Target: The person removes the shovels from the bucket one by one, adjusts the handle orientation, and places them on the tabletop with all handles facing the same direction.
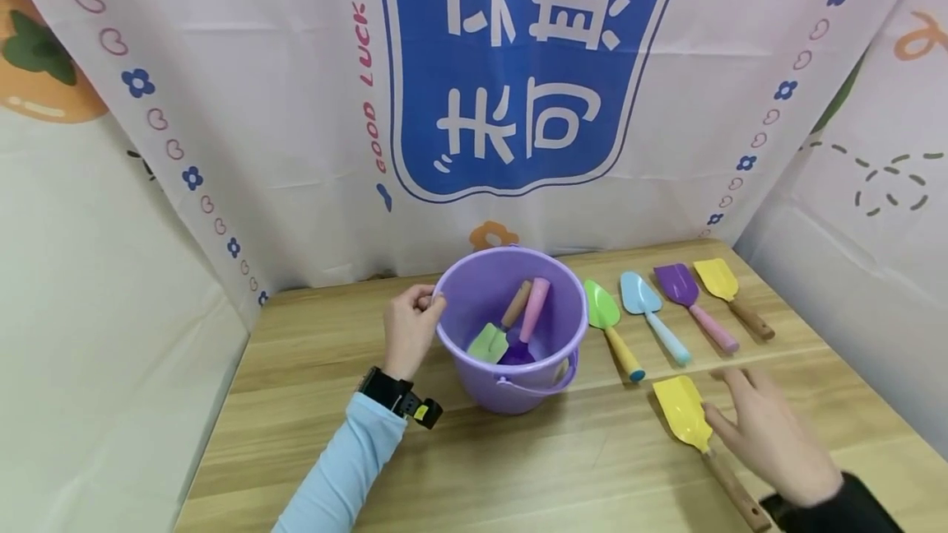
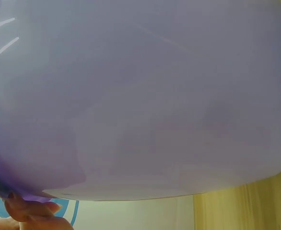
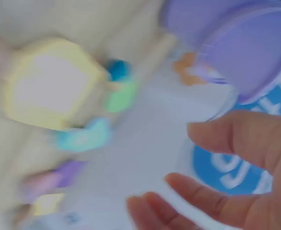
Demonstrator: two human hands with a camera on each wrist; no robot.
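Note:
My left hand pinches the left rim of a purple bucket; in the left wrist view the bucket's wall fills most of the picture. Inside the bucket lie a green toy shovel with a brown handle and a purple one with a pink handle. Over at the right, my right hand hovers with spread fingers beside a yellow shovel with a wooden-looking handle. The right wrist view shows nothing between thumb and fingers.
Right of the bucket stands a row of shovels: green, light blue, purple and yellow. The bucket's handle hangs down in front. A printed curtain rises behind the wooden table.

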